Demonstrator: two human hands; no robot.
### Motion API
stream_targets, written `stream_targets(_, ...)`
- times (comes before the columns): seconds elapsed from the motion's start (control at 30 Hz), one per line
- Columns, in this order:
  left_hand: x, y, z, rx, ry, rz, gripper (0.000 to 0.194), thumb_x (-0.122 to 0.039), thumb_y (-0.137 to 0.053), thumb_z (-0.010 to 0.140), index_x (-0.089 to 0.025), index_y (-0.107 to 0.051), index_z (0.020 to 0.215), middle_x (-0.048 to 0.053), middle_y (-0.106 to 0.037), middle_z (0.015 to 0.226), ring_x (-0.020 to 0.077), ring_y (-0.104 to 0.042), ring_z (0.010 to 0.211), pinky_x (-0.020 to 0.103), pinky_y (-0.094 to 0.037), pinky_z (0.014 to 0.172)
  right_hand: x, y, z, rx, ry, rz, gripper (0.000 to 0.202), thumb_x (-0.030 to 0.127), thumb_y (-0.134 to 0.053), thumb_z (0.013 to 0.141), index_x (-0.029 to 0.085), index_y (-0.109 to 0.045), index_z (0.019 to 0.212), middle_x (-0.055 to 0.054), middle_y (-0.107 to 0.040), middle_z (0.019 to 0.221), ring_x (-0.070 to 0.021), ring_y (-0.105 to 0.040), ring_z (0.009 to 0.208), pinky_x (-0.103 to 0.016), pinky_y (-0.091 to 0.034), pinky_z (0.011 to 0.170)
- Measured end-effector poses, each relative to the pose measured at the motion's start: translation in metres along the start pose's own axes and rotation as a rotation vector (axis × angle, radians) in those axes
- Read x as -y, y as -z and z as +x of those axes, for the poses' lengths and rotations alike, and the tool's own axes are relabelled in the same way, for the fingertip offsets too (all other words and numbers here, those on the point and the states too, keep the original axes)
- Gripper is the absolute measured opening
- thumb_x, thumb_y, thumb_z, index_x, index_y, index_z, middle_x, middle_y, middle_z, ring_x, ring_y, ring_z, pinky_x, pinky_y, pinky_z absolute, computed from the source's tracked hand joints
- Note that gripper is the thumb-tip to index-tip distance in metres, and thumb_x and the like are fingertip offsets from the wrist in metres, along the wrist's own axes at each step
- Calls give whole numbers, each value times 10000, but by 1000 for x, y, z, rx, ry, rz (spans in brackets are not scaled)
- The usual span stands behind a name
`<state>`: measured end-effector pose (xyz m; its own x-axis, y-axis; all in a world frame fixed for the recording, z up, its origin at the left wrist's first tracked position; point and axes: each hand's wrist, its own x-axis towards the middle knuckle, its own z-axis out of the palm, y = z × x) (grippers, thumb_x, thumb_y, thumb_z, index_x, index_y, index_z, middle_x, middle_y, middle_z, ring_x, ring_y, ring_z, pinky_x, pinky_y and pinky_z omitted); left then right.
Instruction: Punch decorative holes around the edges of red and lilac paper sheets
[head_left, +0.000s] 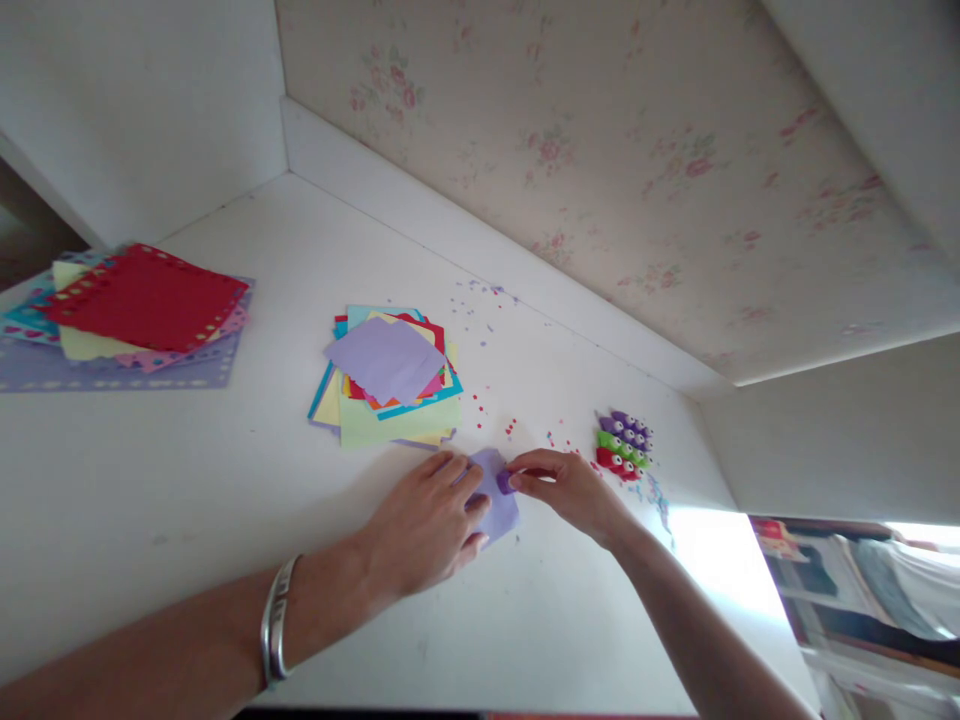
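Observation:
A sheet of light purple paper (498, 515) lies on the white tabletop between my hands. My left hand (427, 515) rests flat on its left side, fingers somewhat apart and covering part of the sheet. A silver bangle (279, 620) circles the left wrist. My right hand (559, 490) is closed in a pinch on a small dark purple object (505, 483) at the paper's upper right edge; its exact kind is too small to tell. Just beyond the left hand sits a stack of coloured papers (397, 425), topped by a light purple sheet (386, 358).
Papers with punched edges, a red sheet (154, 300) uppermost, lie at far left. Rows of small purple, green and red pieces with googly eyes (624, 445) stand at right. Tiny paper bits (511, 427) are scattered toward the wall ledge (480, 235). The table's front edge runs below my arms.

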<state>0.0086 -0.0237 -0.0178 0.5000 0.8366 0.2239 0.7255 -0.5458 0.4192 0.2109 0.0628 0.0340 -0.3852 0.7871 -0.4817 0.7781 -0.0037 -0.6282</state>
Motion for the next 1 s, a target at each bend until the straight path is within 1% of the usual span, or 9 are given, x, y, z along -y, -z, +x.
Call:
stream_targets(0.13, 0, -1, 0, 2, -6, 3, 285, -413, -573, 853, -200, -639, 1029, 79, -590, 1062, 269, -477, 1102, 429, -334, 999, 2, 0, 2, -8, -7, -25, 144, 347, -660, 782, 275, -735, 881, 6, -728, 963, -181, -666, 898, -307, -491, 828)
stream_targets(0.23, 0, -2, 0, -9, -1, -8, 286, -410, -579, 850, -199, -636, 1034, 83, -583, 1071, 267, -472, 1110, 426, -330, 1001, 5, 0, 2, -14, -27, -57, 122, 331, -662, 775, 278, -739, 852, 13, -736, 911, -178, -668, 856, -294, -485, 788)
stream_targets(0.43, -1, -1, 0, 16, 4, -8, 295, -410, -570, 853, -203, -631, 1055, 80, -583, 1064, 267, -478, 1092, 435, -325, 1008, 9, 0, 4, -41, -61, -145, 93, 316, -666, 759, 281, -746, 792, 35, -730, 737, -145, -629, 655, -248, -429, 572)
stream_targets(0.5, -1, 0, 0, 20, -2, -3, 307, -413, -562, 856, -202, -627, 1070, 84, -581, 1082, 273, -473, 1105, 443, -319, 1016, 7, -1, 5, -41, -76, -152, 105, 328, -669, 755, 275, -749, 796, 28, -726, 707, -141, -611, 610, -244, -407, 527)
stream_targets(0.57, -2, 1, -1, 20, -11, -6, 320, -417, -558, 858, -203, -622, 1087, 87, -579, 1105, 274, -471, 1118, 448, -314, 1026, 4, -1, 6, -29, -81, -102, 132, 350, -680, 748, 266, -752, 819, 14, -733, 720, -150, -625, 632, -248, -429, 548)
stream_targets(0.67, -4, 3, -1, 26, -17, -23, 326, -417, -563, 855, -209, -617, 1100, 86, -581, 1124, 270, -473, 1131, 448, -323, 1025, -5, 1, 5, 31, -49, 47, 198, 393, -692, 740, 261, -750, 877, -5, -751, 822, -176, -671, 764, -275, -491, 679)
stream_targets(0.77, -5, 3, 0, 33, -16, -30, 315, -414, -558, 859, -215, -623, 1093, 85, -586, 1115, 265, -485, 1120, 448, -342, 1012, -15, 8, 2, 76, 0, 130, 245, 421, -681, 748, 268, -744, 929, -6, -752, 905, -189, -681, 872, -299, -504, 791)
stream_targets(0.83, -5, 4, 0, 31, -15, -27, 311, -415, -550, 865, -218, -626, 1092, 87, -584, 1121, 263, -489, 1117, 449, -347, 1009, -23, 17, -1, 43, 8, 95, 246, 417, -670, 757, 276, -746, 944, -4, -754, 908, -191, -684, 869, -301, -508, 799)
stream_targets(1.0, -6, 4, 1, 39, -10, -25, 308, -414, -543, 870, -227, -630, 1099, 87, -568, 1169, 262, -486, 1130, 446, -354, 1007, -37, 34, -15, -162, 10, -128, 262, 423, -586, 816, 294, -750, 973, -9, -749, 954, -200, -686, 842, -298, -509, 759)
